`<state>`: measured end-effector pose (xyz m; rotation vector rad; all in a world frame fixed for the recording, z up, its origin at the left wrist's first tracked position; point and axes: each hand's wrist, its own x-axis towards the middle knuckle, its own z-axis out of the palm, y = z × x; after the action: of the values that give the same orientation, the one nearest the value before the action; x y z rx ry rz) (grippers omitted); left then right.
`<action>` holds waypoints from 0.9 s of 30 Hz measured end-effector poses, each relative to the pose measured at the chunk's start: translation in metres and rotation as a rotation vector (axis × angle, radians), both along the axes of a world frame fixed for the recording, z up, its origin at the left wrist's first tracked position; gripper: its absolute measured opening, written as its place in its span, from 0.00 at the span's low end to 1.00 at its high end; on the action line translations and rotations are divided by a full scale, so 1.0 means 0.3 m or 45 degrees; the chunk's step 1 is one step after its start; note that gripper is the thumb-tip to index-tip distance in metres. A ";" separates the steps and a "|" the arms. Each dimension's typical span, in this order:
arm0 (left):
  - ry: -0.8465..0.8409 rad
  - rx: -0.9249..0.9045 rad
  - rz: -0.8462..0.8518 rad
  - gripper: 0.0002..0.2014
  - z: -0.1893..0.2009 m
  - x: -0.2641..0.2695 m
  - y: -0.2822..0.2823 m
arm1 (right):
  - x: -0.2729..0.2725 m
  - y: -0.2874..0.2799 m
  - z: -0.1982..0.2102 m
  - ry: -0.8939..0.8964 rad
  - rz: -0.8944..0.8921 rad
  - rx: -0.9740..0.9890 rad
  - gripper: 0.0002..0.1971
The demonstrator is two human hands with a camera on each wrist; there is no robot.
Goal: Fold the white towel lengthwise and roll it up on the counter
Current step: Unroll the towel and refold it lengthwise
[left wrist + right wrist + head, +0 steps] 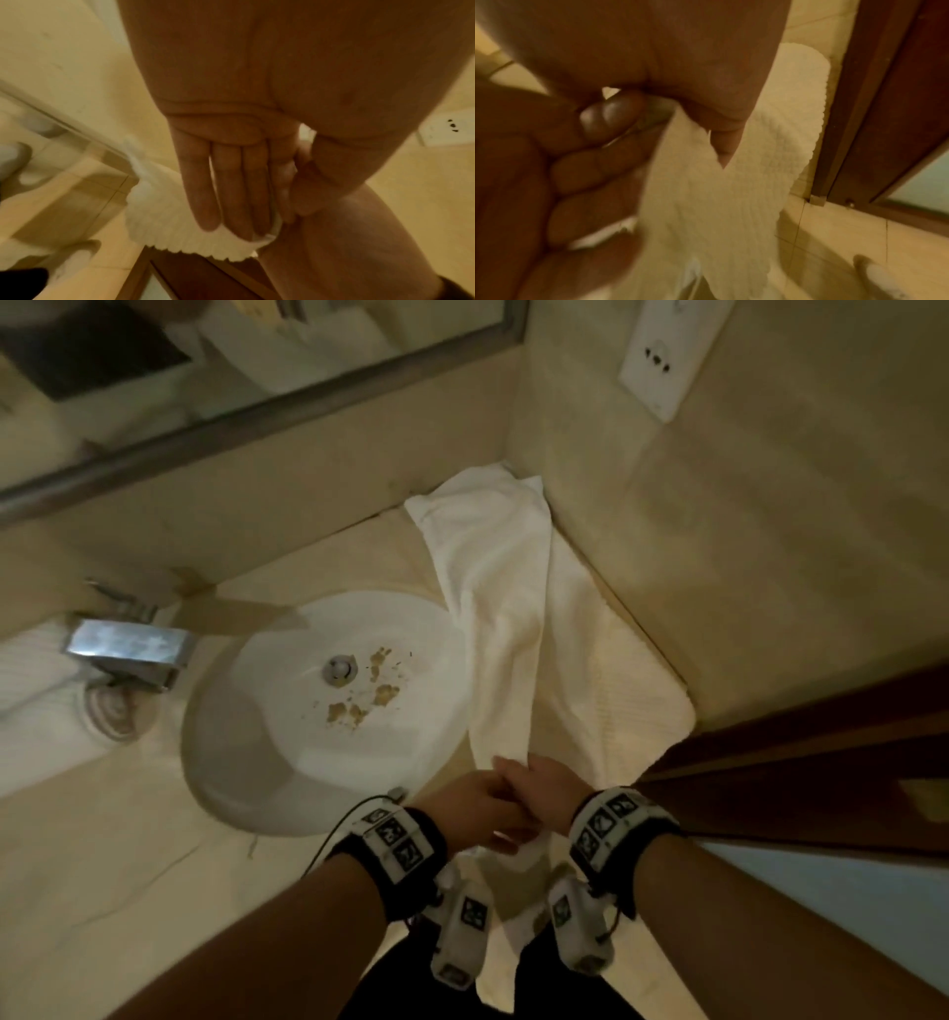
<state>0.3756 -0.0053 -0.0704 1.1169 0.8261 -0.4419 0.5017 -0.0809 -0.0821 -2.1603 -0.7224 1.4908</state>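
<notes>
The white towel [508, 608] lies as a long strip on the beige counter [128, 865], running from the far corner to the near edge, right of the sink. Its near end hangs over the counter edge. Both hands meet at that near end. My left hand [482, 806] lays straight fingers [226, 192] along the towel [180, 233] and seems to pinch it with the thumb. My right hand [544, 783] grips the ribbed towel [718, 203] beside it. How many layers the towel has cannot be told.
A white sink [205, 737] with brown flecks near its drain sits left of the towel, with a chrome faucet [128, 649] behind it. A framed mirror [257, 418] and a wall socket [662, 356] are on the walls. A dark wooden door frame [796, 762] stands close on the right.
</notes>
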 end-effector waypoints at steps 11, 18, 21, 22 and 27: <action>0.329 0.382 0.456 0.10 -0.101 0.169 -0.130 | 0.520 -0.139 0.110 -0.722 -0.453 0.193 0.12; 0.321 0.266 0.348 0.07 -0.167 0.359 -0.306 | 0.655 -0.264 -0.069 -0.496 -0.068 -0.325 0.28; 0.260 0.390 0.435 0.06 -0.181 0.409 -0.356 | 0.651 -0.301 -0.129 -0.421 -0.083 -0.372 0.32; 0.238 0.414 0.466 0.13 -0.197 0.427 -0.370 | 0.651 -0.308 -0.150 -0.390 -0.098 -0.382 0.33; 0.302 0.345 0.550 0.20 -0.257 0.461 -0.437 | 0.635 -0.327 -0.220 -0.240 -0.145 -0.367 0.42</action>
<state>0.5139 -0.1365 -0.1475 1.1050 1.3322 -0.1007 0.6922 -0.1790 -0.1482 -2.5375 -0.4552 1.4182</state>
